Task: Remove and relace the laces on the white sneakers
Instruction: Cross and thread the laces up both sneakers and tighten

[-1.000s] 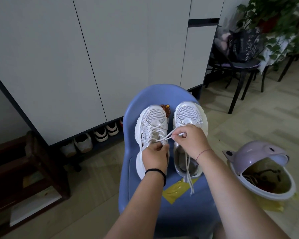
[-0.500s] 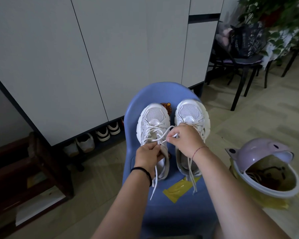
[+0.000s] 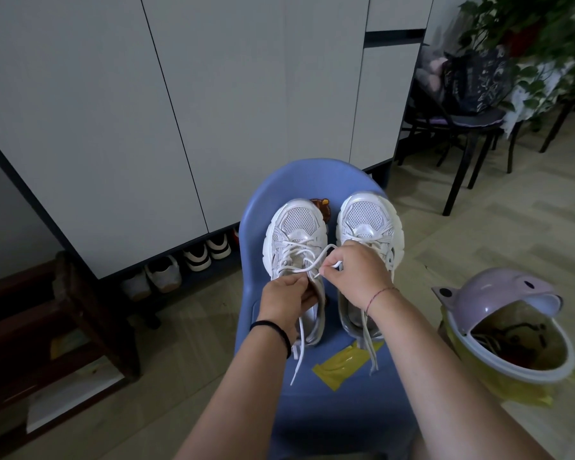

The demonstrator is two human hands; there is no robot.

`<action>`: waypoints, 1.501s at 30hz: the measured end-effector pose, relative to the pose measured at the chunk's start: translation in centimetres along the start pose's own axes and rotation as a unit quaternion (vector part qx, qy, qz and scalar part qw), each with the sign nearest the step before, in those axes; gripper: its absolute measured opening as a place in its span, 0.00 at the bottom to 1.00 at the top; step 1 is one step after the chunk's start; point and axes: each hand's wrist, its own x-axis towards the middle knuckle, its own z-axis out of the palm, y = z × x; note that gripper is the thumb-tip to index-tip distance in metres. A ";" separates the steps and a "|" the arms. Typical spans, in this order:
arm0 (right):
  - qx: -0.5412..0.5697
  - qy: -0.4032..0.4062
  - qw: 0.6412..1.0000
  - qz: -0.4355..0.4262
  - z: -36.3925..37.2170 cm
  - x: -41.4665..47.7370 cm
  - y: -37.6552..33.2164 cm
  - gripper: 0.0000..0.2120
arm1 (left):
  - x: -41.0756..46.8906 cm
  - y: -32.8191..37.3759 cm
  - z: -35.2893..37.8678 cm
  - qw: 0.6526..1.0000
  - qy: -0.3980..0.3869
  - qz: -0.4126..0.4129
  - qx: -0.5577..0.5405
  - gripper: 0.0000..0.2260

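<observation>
White lace pinched by right hand — left hand, seemingly, curled round tongue of left sneaker.

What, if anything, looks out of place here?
A yellow scrap lies on the chair seat beside the sneakers, unrelated to lacing. On the bin beside the chair, the lid sits tilted, half open. Nothing looks spilled or damaged.

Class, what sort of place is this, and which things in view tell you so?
Probably a home hallway or living area: tall white cabinets with spare shoes tucked underneath, a leafy houseplant, and a lidded waste bin on the floor.
</observation>
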 end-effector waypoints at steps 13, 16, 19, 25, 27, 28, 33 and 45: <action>0.053 -0.030 0.998 0.014 0.2 -0.2 0.0 0.06 | 0.1 -0.5 -0.1 0.998 0.009 0.024 0.050 0.09; 0.077 -0.043 0.996 0.009 0.0 -0.3 0.2 0.07 | 0.3 -0.7 -0.3 0.995 0.013 0.043 0.090 0.12; 0.092 -0.045 0.995 0.009 -0.1 -0.3 0.5 0.05 | 0.4 -0.8 -0.3 0.992 0.028 0.049 0.116 0.14; 0.061 -0.035 0.997 0.009 0.7 -0.4 0.2 0.10 | 0.7 -0.8 -0.4 0.987 0.034 0.051 0.146 0.14; 0.062 -0.020 0.998 0.010 0.8 -0.4 0.1 0.10 | 0.7 -0.7 -0.5 0.985 0.029 0.053 0.160 0.14; 0.066 -0.015 0.998 0.009 0.9 -0.4 0.1 0.10 | 0.6 -0.7 -0.5 0.983 0.025 0.056 0.173 0.14; 0.081 0.006 0.997 0.017 1.1 -0.6 0.3 0.11 | -0.2 -0.3 -0.7 0.961 0.029 0.091 0.259 0.14; 0.066 0.019 0.996 0.055 0.9 -0.8 -0.4 0.23 | -0.9 3.1 -4.8 0.950 0.095 0.105 0.279 0.13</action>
